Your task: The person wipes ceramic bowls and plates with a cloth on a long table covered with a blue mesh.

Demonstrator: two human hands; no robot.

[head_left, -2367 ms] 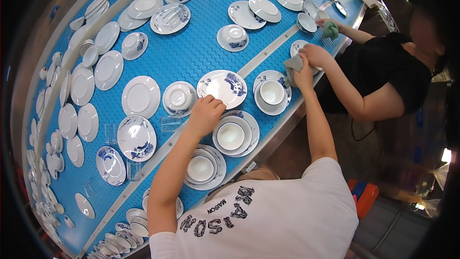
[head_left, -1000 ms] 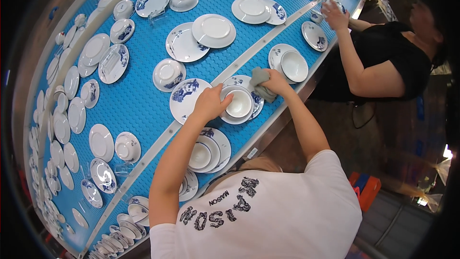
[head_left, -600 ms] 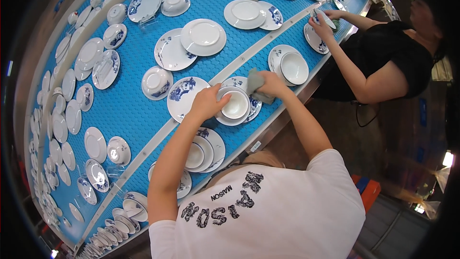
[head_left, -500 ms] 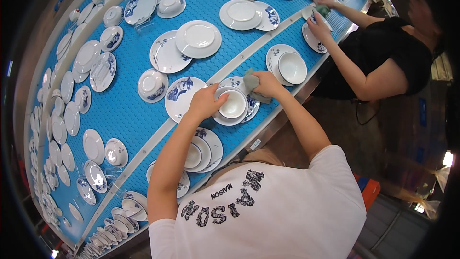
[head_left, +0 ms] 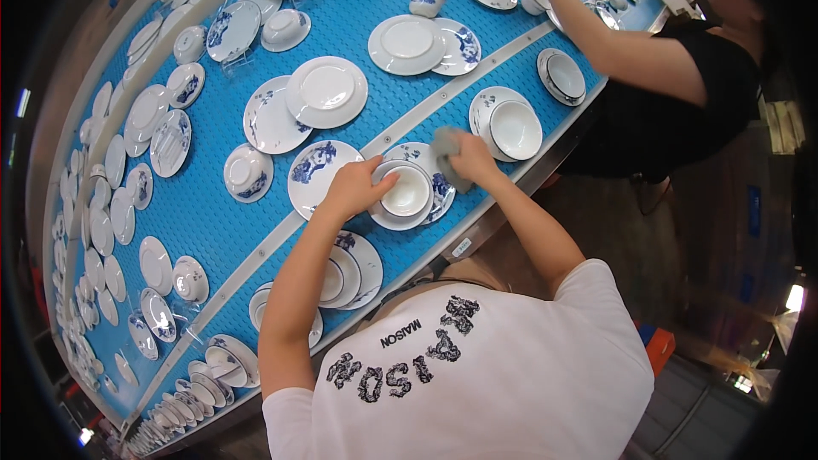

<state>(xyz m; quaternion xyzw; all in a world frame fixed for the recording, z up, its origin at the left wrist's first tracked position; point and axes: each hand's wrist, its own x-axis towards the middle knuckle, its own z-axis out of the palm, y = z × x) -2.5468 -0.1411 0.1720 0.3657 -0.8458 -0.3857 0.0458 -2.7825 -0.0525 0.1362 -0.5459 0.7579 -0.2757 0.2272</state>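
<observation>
Left hand (head_left: 356,187) has thumb and fingers parted at the rim of a small round glossy white bowl (head_left: 406,192), can't tell if it's actually pinching it. The bowl sits in a shallow round white dish (head_left: 396,222), on a white plate with blue motifs (head_left: 440,194), all on the blue textured belt (head_left: 405,254). Right hand (head_left: 471,156) has a bunched grey-green cloth (head_left: 446,152) pinched at the plate's right side. Honestly, I'd worry about that stack: a snagged cloth could tug the plate, and the loose-looking bowl might slide and chip.
</observation>
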